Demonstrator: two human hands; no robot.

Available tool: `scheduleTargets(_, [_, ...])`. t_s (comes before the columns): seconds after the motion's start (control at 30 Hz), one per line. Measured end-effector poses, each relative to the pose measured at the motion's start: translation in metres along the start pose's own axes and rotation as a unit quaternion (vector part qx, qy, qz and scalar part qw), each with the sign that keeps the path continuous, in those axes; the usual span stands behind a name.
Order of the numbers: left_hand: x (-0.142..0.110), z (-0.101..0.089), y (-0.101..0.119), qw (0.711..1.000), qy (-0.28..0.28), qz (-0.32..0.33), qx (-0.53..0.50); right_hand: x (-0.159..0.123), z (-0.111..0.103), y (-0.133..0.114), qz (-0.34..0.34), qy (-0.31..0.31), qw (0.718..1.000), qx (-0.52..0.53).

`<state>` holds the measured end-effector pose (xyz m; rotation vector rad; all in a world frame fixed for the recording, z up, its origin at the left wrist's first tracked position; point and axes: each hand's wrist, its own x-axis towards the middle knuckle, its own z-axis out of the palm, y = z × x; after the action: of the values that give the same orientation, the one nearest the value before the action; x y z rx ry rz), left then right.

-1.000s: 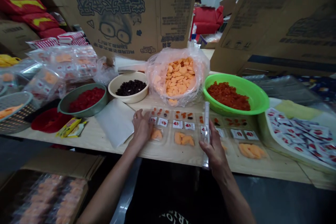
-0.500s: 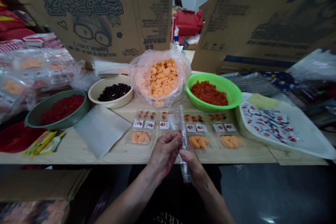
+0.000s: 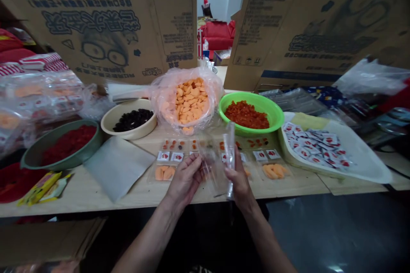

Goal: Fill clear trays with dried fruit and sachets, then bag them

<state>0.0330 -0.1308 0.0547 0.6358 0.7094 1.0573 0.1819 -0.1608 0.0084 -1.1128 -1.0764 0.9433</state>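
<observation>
Clear plastic bag [image 3: 214, 166] held up between my hands, just above the table [image 3: 288, 183] and over the clear compartment tray [image 3: 152, 178]. Left hand [image 3: 185, 179] is on the bag's left side, fingers closed narrow on the film. Right hand [image 3: 238, 175] has the stiffer strip along its right edge, thumb and fingers in a narrow pinch, the strip near upright. Film too clear and glary to tell whether the mouth is parted.

Handling: best to pinch at the edges only, lightly, with the film just taut between both hands. Too hard a grip would crease it. Worth keeping it lifted clear of the food below, since the film could snag on the tray.

Tray holds orange fruit slices [image 3: 165, 173], small white sachets [image 3: 163, 156] and diced red-orange pieces [image 3: 169, 144]. Beyond: clear bag of orange slices [image 3: 188, 102], cream bowl [image 3: 128, 131] of dark dried berries [image 3: 133, 120], green basin [image 3: 253, 96] of diced red-orange fruit [image 3: 246, 115], olive bowl [image 3: 60, 162] of red pieces [image 3: 68, 145]. White sheet [image 3: 117, 168] lies left of my left hand. More sachets [image 3: 315, 147] fill a white tray [image 3: 361, 163] to the right.
</observation>
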Motion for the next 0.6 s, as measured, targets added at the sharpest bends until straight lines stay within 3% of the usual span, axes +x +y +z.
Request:
scheduleTargets(0.07, [0.001,0.003,-0.002,1.000,0.011,0.004,-0.006,0.007,-0.002,0.003,-0.045,0.010,0.990,-0.137])
scheduleTargets(0.17, [0.001,0.008,-0.010,0.996,0.040,0.068,0.045,0.011,0.002,0.005,-0.077,-0.007,0.946,-0.314])
scheduleTargets(0.3, [0.008,0.002,-0.016,0.984,0.099,0.129,0.075,0.011,0.000,0.008,-0.099,-0.004,0.941,-0.324])
scheduleTargets(0.4, [0.016,-0.014,-0.009,0.983,0.130,0.116,0.057,0.017,-0.023,0.005,-0.123,0.019,0.951,-0.282])
scheduleTargets(0.47, [0.018,-0.024,0.000,0.981,0.155,0.109,0.036,0.031,-0.046,-0.006,-0.124,0.040,0.943,-0.307])
scheduleTargets(0.53, [0.019,-0.031,0.009,0.978,0.179,0.108,0.025,0.059,-0.070,-0.024,-0.094,0.069,0.912,-0.392])
scheduleTargets(0.6, [0.018,-0.032,0.016,0.976,0.185,0.111,0.020,0.098,-0.092,-0.042,-0.025,0.088,0.860,-0.502])
